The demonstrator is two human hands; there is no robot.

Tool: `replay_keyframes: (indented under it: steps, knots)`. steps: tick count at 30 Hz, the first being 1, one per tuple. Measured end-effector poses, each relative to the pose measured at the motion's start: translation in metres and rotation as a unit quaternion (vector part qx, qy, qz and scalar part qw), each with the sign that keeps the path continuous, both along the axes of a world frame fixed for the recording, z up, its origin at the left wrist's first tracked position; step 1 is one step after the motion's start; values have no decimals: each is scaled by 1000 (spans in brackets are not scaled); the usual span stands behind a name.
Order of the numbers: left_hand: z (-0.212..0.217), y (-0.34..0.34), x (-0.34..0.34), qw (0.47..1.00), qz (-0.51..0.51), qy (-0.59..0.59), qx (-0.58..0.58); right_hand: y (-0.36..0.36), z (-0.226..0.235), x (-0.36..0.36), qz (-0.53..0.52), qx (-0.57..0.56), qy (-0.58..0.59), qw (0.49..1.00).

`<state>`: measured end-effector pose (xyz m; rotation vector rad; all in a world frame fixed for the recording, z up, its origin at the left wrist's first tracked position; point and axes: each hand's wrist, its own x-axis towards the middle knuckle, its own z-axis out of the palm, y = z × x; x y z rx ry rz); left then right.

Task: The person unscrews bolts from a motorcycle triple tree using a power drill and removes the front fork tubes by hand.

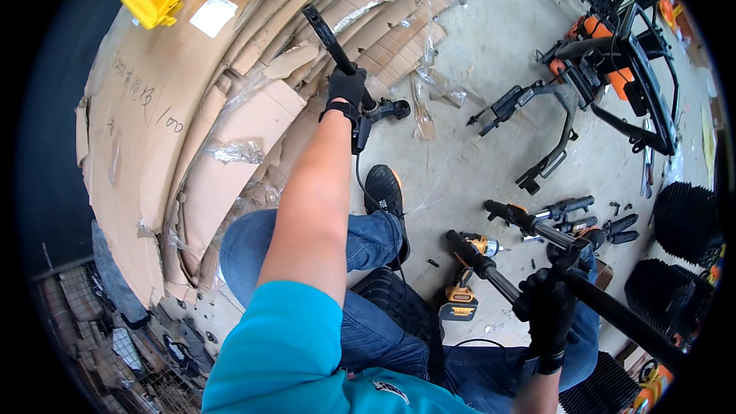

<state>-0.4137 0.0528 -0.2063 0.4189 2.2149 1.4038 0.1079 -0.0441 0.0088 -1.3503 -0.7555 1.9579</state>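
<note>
My left hand (349,88), in a black glove, reaches forward and is closed around a black metal tube (328,37) with a ringed bracket (395,110) at its near end. A thin black cable trails from there toward my leg. My right hand (546,307), also gloved in black, is wrapped round a front suspension fork (613,310) beside my right thigh. The fork's two bright metal legs (502,285) end in black sleeves that point away to the left. My fingers partly hide the fork where they grip it.
A yellow-and-black cordless drill (458,299) stands on the concrete floor between my legs. Flattened cardboard (184,115) is heaped at left. A black frame with orange parts (590,54) lies far right. Black shock absorbers (567,207), small bolts and ribbed black parts (686,215) lie nearer.
</note>
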Motion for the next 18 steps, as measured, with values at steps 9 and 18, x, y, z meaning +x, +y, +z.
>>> replay_keyframes:
  steps: [9, 18]
  knots:
    - [56, 17, 51, 970, -181, 144, -79, 21, -3, 42, -20, 19, 26, 999]
    - [283, 4, 113, 891, -443, 21, 98, 19, -14, 57, -19, 56, 107, 992]
